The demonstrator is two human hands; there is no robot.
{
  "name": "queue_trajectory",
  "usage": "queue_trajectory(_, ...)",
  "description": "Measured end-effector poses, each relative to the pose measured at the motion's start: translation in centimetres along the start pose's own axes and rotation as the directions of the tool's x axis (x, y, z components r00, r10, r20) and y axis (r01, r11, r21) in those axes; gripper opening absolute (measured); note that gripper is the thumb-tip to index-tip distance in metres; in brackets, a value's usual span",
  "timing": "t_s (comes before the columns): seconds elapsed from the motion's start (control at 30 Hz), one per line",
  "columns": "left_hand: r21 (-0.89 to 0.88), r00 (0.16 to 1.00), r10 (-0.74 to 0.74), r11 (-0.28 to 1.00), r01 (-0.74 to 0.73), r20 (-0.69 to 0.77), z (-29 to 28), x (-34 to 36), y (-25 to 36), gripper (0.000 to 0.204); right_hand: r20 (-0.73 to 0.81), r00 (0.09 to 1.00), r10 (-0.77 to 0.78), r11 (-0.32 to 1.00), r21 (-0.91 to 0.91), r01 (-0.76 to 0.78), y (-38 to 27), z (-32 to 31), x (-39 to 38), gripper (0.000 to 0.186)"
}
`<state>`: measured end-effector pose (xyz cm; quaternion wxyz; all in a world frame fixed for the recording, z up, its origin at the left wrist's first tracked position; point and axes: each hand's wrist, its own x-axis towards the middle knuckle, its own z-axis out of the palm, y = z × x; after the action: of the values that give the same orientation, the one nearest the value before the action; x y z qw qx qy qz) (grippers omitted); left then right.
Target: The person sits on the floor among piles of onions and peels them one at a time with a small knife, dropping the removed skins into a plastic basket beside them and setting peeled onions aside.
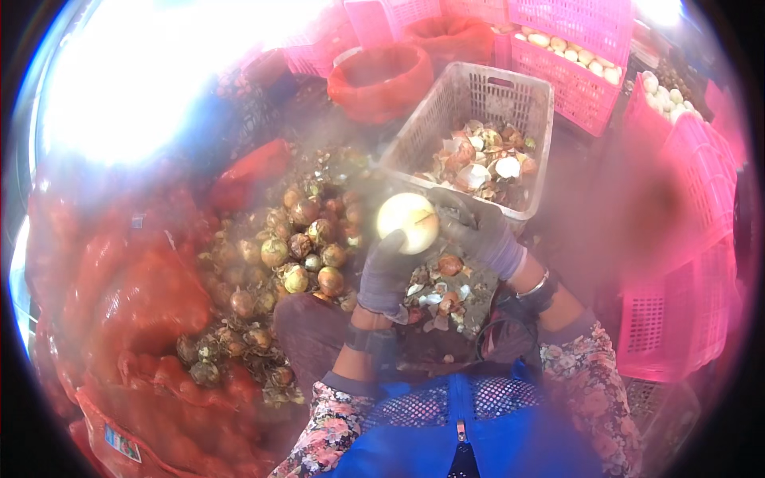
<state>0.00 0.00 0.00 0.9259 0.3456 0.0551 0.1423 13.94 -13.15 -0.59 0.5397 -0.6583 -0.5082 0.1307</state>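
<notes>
A pale peeled onion (408, 221) is held up in front of me between both gloved hands. My left hand (386, 275), in a grey glove, cups it from below and the left. My right hand (478, 235), also in a grey glove, grips it from the right; whether it holds a tool is hidden. Below the hands, loose onion skins and a few small onions (442, 291) lie on my lap. A heap of unpeeled brown onions (291, 251) spreads to the left.
A grey plastic crate (510, 88) with onion skins stands just beyond the hands. Pink crates (582, 95) hold peeled onions at the back right; another pink crate (677, 319) sits at right. Red mesh sacks (127, 319) fill the left, more (382, 80) behind.
</notes>
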Motion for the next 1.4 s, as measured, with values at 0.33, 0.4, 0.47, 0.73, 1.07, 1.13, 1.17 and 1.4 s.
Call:
queue_trajectory(0.33, 0.451, 0.927, 0.373, 0.834, -0.318, -0.034, 2.3, -0.9, -1.2, 0.056, -0.232, 0.938, -0.257, 0.708, -0.706, 0.020, -1.0, 2.9, -0.3, 0.047)
queue_trajectory(0.4, 0.487, 0.854, 0.509, 0.776, -0.400, -0.110, 4.1, -1.3, -2.3, 0.057, -0.197, 0.944, -0.264, 0.673, -0.739, 0.035, -0.3, 2.8, -0.4, 0.045)
queue_trajectory(0.47, 0.641, 0.806, 0.584, 0.658, -0.396, -0.102, 4.1, -1.3, -3.1, 0.058, -0.163, 0.955, -0.248, 0.647, -0.762, 0.038, -0.4, 2.9, -0.4, 0.043)
queue_trajectory(0.73, 0.835, 0.700, 0.713, 0.406, -0.372, -0.035, 2.6, -0.8, -3.6, 0.057, -0.260, 0.941, -0.215, 0.829, -0.559, 0.035, -1.2, 2.1, 0.0, 0.033)
queue_trajectory(1.07, 0.856, 0.708, 0.706, 0.366, -0.365, -0.001, 2.9, -0.8, -3.7, 0.054, -0.165, 0.984, 0.065, 0.884, -0.449, -0.134, -3.1, -0.7, 0.4, 0.025)
queue_trajectory(1.13, 0.749, 0.762, 0.643, 0.542, -0.380, -0.078, 3.1, -1.0, -2.7, 0.051, -0.220, 0.974, 0.046, 0.995, 0.094, -0.026, -3.1, -1.3, -0.1, 0.039)
queue_trajectory(1.17, 0.612, 0.820, 0.557, 0.698, -0.373, -0.136, 3.1, -1.0, -2.4, 0.049, -0.216, 0.976, 0.041, 0.995, 0.093, -0.021, -3.2, -1.3, -0.3, 0.039)
queue_trajectory(1.4, 0.789, 0.782, 0.621, 0.508, -0.345, -0.057, 2.9, -1.1, -2.6, 0.048, -0.271, 0.925, -0.266, 0.924, -0.346, 0.164, -4.1, 0.2, -1.1, 0.039)
